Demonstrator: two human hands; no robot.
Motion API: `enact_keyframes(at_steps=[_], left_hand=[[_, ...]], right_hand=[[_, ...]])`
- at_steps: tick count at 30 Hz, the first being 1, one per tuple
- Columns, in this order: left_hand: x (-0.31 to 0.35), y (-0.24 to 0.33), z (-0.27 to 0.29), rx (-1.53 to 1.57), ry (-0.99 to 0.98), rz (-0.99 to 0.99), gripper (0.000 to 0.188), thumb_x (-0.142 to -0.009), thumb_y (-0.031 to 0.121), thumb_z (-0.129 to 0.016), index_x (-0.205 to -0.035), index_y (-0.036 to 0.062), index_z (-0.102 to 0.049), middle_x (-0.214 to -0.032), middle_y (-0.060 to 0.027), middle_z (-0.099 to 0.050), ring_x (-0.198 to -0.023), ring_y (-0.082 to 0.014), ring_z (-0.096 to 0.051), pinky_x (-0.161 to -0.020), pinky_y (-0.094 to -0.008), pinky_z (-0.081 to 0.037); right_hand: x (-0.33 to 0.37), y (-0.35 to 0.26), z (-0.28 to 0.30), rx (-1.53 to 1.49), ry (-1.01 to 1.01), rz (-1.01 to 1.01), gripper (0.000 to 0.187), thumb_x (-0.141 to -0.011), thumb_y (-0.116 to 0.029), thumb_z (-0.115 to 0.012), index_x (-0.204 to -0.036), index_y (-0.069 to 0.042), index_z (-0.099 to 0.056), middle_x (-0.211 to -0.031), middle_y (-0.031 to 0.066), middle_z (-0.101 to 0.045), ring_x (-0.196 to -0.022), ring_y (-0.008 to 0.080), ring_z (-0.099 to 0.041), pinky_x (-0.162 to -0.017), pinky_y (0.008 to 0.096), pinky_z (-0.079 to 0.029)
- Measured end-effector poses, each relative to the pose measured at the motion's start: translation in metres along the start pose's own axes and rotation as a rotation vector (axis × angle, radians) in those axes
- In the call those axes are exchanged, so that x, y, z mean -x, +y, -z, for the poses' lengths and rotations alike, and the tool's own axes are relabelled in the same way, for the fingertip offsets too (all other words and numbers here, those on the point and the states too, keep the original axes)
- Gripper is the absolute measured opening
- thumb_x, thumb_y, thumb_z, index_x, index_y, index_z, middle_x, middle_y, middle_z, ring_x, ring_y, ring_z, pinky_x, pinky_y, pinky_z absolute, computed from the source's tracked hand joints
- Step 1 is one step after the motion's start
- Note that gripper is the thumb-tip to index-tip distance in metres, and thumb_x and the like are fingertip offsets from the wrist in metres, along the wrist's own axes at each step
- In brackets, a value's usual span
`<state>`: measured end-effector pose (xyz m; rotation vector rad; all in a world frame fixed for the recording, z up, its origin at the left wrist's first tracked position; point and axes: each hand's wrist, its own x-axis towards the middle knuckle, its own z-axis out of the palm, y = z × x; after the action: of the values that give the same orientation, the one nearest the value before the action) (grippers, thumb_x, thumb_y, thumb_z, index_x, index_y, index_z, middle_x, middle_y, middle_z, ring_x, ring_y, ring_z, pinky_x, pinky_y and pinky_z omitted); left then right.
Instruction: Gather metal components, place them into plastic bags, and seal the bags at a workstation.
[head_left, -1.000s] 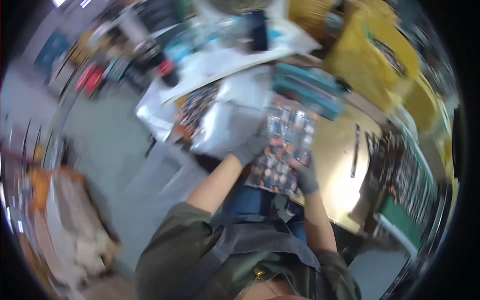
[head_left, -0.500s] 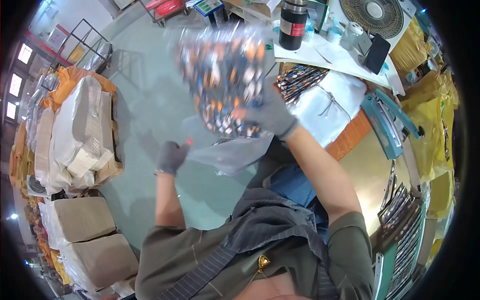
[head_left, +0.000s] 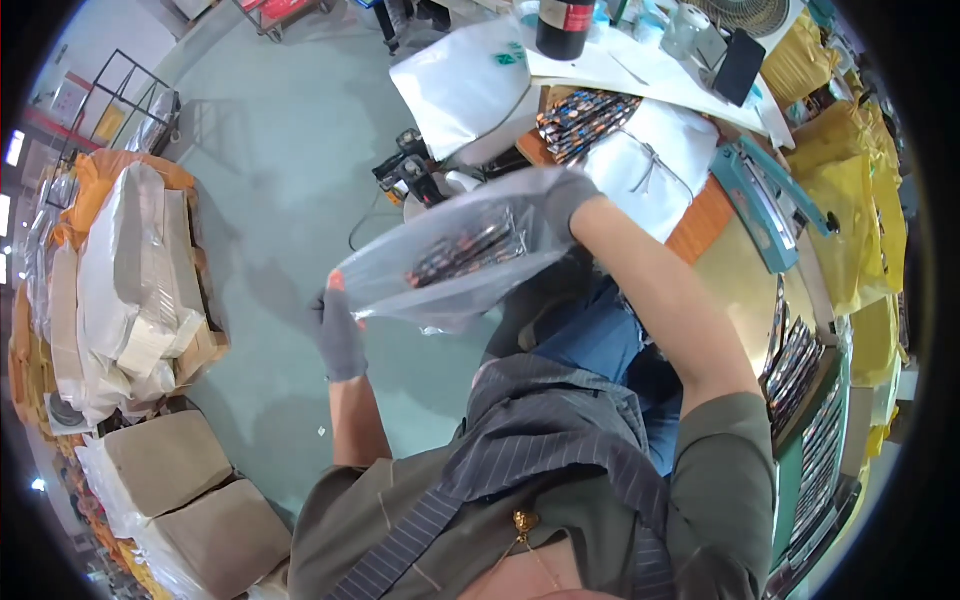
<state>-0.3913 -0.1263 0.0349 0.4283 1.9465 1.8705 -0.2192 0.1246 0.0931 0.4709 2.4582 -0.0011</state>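
Note:
A clear plastic bag [head_left: 390,285] is stretched between my two hands over the floor. Through its film shows a dark, multicoloured patterned stack [head_left: 470,250], lying slanted; I cannot tell how much of it is inside. My left hand [head_left: 340,325], in a grey glove with bare fingertips, pinches the bag's left edge. At the bag's right end is my right hand [head_left: 568,205], also gloved, closed on the film with its fingertips mostly hidden. Close beyond it, a bundle of similar patterned pieces [head_left: 585,122] lies on the table beside a tied white sheet [head_left: 640,165].
A teal lever tool [head_left: 765,205] sits on the right of the table, near a phone [head_left: 738,68] and a dark flask [head_left: 563,28]. More patterned pieces [head_left: 795,365] stand in a rack at lower right. Wrapped stacks [head_left: 140,280] line the left side. A black device [head_left: 410,170] is ahead.
The patterned stack, earlier raised in my right hand, has come down and now shows through the bag. My left hand has closed on the bag's edge, and the film is pulled out between both hands.

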Motion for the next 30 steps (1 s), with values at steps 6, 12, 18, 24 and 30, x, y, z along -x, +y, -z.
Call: enact_keyframes(at_steps=[6,12,18,24,30], left_hand=[[-0.033,-0.012,0.013,-0.5,-0.241,0.053,0.048,-0.09,0.035,-0.054,-0.053,0.0056,-0.044,-0.05,0.0015,-0.041,-0.046,-0.0074,-0.038,-0.045,-0.0228,-0.03],[0.013,0.068,-0.066,-0.467,0.115,-0.619,0.021,-0.088,0.02,-0.057,-0.093,0.0003,-0.062,-0.073,-0.0029,-0.058,-0.067,-0.0091,-0.052,-0.062,-0.0232,-0.042],[0.073,0.037,-0.27,-0.367,-0.951,-0.851,0.018,-0.084,0.018,-0.059,-0.096,0.0053,-0.065,-0.092,-0.0102,-0.066,-0.084,-0.0221,-0.064,-0.073,-0.0312,-0.048],[-0.014,-0.078,-0.388,-0.958,-1.303,-0.764,0.029,-0.074,0.038,-0.065,-0.079,0.0094,-0.068,-0.078,-0.0177,-0.065,-0.078,-0.0317,-0.063,-0.072,-0.0402,-0.048],[0.017,-0.019,-0.383,-0.555,-1.407,-0.095,0.022,-0.082,0.027,-0.061,-0.085,0.0059,-0.067,-0.081,-0.0071,-0.067,-0.076,-0.0156,-0.063,-0.063,-0.0286,-0.048]], right_hand=[[0.044,0.035,-0.017,-0.303,0.449,-0.021,0.094,-0.062,-0.035,-0.075,-0.14,-0.012,-0.029,-0.129,0.0166,-0.046,-0.116,0.0316,-0.048,-0.099,0.039,-0.035],[0.138,0.058,-0.154,-0.927,1.056,-0.475,0.061,-0.08,-0.032,-0.067,-0.127,-0.001,-0.045,-0.122,0.0204,-0.052,-0.113,0.033,-0.051,-0.095,0.0353,-0.04],[0.221,-0.032,-0.36,-0.538,1.007,-1.22,0.059,-0.087,-0.037,-0.055,-0.129,0.002,-0.039,-0.131,0.023,-0.043,-0.121,0.038,-0.041,-0.1,0.0425,-0.034],[0.248,-0.062,-0.37,-0.484,0.892,-1.153,0.058,-0.086,-0.036,-0.053,-0.131,-0.002,-0.04,-0.134,0.0183,-0.042,-0.127,0.035,-0.036,-0.106,0.0467,-0.023],[0.257,-0.063,-0.369,-0.528,0.859,-1.204,0.058,-0.085,-0.038,-0.052,-0.131,-0.003,-0.041,-0.136,0.0171,-0.041,-0.128,0.034,-0.035,-0.107,0.0477,-0.021]])
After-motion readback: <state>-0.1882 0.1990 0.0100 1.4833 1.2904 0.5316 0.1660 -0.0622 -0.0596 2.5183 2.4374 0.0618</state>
